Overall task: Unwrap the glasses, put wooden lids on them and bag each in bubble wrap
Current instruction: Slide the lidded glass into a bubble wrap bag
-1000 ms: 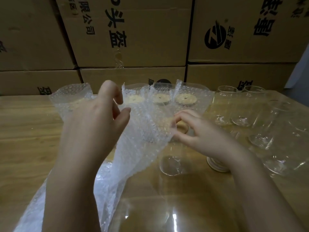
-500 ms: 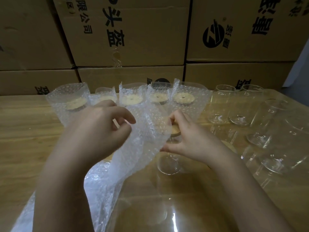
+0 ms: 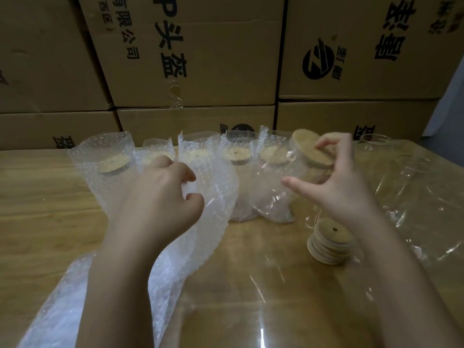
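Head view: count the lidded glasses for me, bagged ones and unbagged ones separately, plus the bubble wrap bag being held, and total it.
Bagged glasses: 5
Unbagged lidded glass, in the right hand: 1
Bubble wrap bag, in the left hand: 1
Total: 7
Bare glasses at the right: too blurred to count.

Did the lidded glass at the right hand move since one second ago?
Yes. The lidded glass rose off the table: it stood left of the lid stack, now the right hand holds it tilted above that stack.
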Tool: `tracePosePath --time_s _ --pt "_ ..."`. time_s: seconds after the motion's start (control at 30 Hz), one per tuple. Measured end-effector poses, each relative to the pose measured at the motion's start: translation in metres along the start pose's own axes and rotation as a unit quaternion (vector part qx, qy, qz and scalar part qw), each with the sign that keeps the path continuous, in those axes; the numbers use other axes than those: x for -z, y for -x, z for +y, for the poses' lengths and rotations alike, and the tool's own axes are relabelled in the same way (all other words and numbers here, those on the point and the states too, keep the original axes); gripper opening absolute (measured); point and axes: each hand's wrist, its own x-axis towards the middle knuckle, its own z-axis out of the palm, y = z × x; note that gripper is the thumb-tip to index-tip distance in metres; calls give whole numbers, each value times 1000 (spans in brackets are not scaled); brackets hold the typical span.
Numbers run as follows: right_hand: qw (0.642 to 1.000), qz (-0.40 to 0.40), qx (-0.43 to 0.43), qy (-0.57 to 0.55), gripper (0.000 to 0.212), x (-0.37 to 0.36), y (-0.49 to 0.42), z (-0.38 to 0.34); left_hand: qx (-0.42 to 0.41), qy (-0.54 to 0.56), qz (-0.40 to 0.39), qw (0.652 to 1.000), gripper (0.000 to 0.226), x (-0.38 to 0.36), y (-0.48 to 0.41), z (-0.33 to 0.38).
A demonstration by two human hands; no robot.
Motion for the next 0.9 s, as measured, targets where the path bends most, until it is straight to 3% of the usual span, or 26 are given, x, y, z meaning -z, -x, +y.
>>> tracePosePath --time_s 0.1,0.2,0.37,0.63,0.9 --pt "988 88 6 -123 66 17 1 -7 -22 33 -4 999 36 -5 -2 3" --pt "953 137 27 -268 60 23 1 -16 -45 58 -12 997 37 -8 -2 8" --pt "887 88 -33 -452 50 17 0 -26 -63 74 -19 995 42 -13 -2 15" --pt "921 56 -40 -383 65 2 2 -27 -51 153 -19 987 51 -9 0 18" --pt "954 60 -14 -292 63 3 4 -27 -46 136 16 989 7 -9 0 21"
